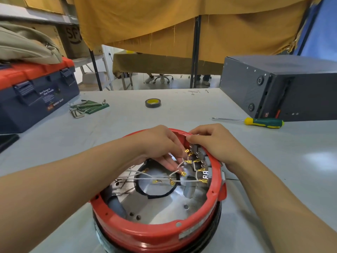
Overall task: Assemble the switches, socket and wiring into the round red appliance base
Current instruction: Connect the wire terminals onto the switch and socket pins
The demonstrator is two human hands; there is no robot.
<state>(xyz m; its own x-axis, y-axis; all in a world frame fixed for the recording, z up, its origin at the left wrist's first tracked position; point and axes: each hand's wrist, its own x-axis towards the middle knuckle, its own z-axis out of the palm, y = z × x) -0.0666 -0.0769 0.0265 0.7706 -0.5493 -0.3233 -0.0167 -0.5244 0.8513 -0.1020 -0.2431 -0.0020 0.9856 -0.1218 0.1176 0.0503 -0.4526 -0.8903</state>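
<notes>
— Where is the red appliance base point(158, 232), and what are the hands doing?

— It sits on the pale surface point(273, 161) right in front of the person, open side up, showing a shiny metal floor. The left hand point(160, 148) reaches inside from the far left rim, fingers fairly straight and spread a little, the tips resting on the white wires point(145, 177) with brass spade terminals point(183, 173). It touches them; I see no closed grip.

— And the right hand?

— The right hand point(217, 143) is draped over the far right rim, fingers curled, thumb and forefinger pressed together at the rim's edge. What they pinch, if anything, I cannot tell.

— What's hard to make out?

— The grey switches point(197, 154) along the inner right wall are partly covered by the right hand. Which terminal sits on which tab is too small to tell. The base's bottom edge is cut off by the frame.

— Anything else around?

— A screwdriver point(255, 122), a roll of tape point(153, 103), hex keys point(82, 108) and a toolbox point(34, 94), all well apart from the base.
</notes>
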